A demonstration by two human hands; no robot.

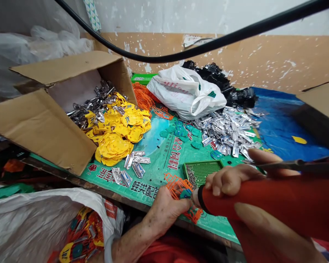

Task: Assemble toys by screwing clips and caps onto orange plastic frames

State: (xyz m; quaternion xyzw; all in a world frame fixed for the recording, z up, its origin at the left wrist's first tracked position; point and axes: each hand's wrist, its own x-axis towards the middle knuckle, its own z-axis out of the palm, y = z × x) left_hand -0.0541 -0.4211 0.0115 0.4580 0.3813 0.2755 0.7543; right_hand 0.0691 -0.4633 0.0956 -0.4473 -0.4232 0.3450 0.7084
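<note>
My left hand [167, 208] is closed on an orange plastic lattice piece [178, 185] with a teal part [185, 193] on it, at the table's front edge. From the right, my right hand [235, 179] wraps round a red power screwdriver [224, 201], whose tip meets the piece beside my left thumb. Just behind the tip sits a green mesh tray [204, 172] with small screws along its left side. Small metal clips [138, 169] lie on the green sheet to the left.
An open cardboard box [44, 128] spills metal clips and yellow parts [115, 146]. Behind are a white bag [186, 93], a silver clip pile [230, 128] and black parts [216, 78]. A sack [44, 223] of assembled pieces stands front left. A black cable [159, 58] hangs across the top.
</note>
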